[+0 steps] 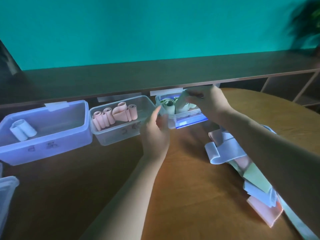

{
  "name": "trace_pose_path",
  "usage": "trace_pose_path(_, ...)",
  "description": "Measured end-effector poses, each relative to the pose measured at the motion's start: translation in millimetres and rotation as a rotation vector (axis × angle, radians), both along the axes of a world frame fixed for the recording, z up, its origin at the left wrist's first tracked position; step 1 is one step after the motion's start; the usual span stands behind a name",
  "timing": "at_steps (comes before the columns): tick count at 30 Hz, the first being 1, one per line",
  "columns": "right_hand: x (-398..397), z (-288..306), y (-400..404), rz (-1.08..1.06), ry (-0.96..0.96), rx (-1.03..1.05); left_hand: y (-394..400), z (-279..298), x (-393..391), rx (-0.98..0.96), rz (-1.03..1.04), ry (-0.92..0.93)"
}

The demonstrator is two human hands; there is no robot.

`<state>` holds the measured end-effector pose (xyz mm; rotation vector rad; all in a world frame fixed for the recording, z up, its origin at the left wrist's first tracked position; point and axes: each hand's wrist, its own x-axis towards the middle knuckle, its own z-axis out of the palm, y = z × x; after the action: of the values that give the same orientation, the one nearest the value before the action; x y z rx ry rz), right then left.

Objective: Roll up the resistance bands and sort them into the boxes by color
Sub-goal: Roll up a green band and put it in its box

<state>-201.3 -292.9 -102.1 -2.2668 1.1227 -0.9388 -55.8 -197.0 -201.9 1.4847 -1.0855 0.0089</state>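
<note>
Three clear boxes stand in a row at the table's far edge. The left box (52,135) holds one white roll (23,129). The middle box (119,134) holds several pink rolls (110,116). The right box (188,118) holds green rolls (168,105). My right hand (207,103) reaches over the right box and pinches a green rolled band (181,104) standing inside it. My left hand (156,130) holds the right box's near left corner. A heap of loose white, pink and green bands (242,168) lies at the right under my right forearm.
A dark shelf unit (155,78) runs behind the boxes, with white box lids (166,92) leaning against it. Another clear container (7,193) shows at the left edge. A plant (308,23) stands at the far right on the shelf. The round wooden table (190,196) lies below.
</note>
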Motion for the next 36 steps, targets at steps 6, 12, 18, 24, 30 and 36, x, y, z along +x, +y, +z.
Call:
trace_pose_path(6,13,-16,-28,0.028,0.104,0.070,-5,-9,-4,0.116,-0.056,-0.006)
trace_pose_path(12,23,-11,-38,0.079,0.082,0.218,-4,-3,-4,0.174,-0.030,0.037)
trace_pose_path(18,38,-8,-41,0.145,0.209,0.319,-5,-4,-2,0.226,-0.055,0.092)
trace_pose_path(24,44,-10,-41,0.181,0.274,0.302,-5,-3,-4,0.249,-0.057,0.111)
trace_pose_path(30,41,-6,-40,0.197,0.302,0.302,-4,-3,-3,0.238,-0.064,0.101)
trace_pose_path(36,38,-5,-38,0.191,0.317,0.309,-4,-4,-2,0.244,-0.065,0.069)
